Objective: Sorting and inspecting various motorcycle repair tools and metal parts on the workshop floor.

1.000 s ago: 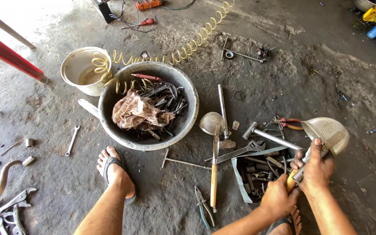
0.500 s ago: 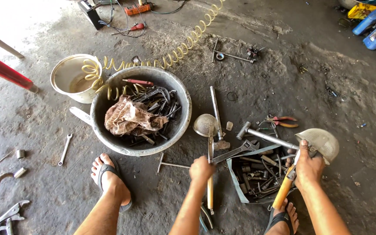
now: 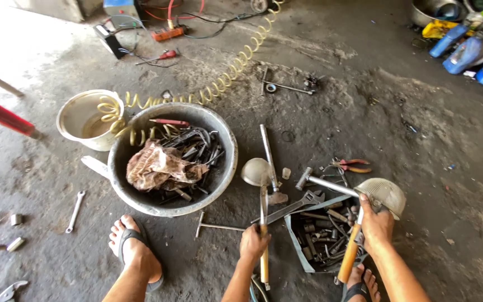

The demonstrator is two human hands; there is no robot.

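Blue plastic bottles and a yellow package (image 3: 465,47) lie at the upper right edge of the oily concrete floor; their labels are too small to make out. The left hand (image 3: 254,243) is curled shut around a long tool with a yellowish wooden handle (image 3: 264,235) that lies on the floor, its metal end reaching toward a small round strainer (image 3: 255,170). The right hand (image 3: 377,226) grips a wire-mesh strainer (image 3: 384,194) at its neck, fingers closed, an orange handle (image 3: 349,254) slanting below, probably the strainer's own. Beneath sits an open grey box of rusty bolts (image 3: 320,237). A dented metal basin (image 3: 171,159) holds dark tools and a dirty rag (image 3: 157,168); a yellow coiled hose (image 3: 219,84) runs over its rim.
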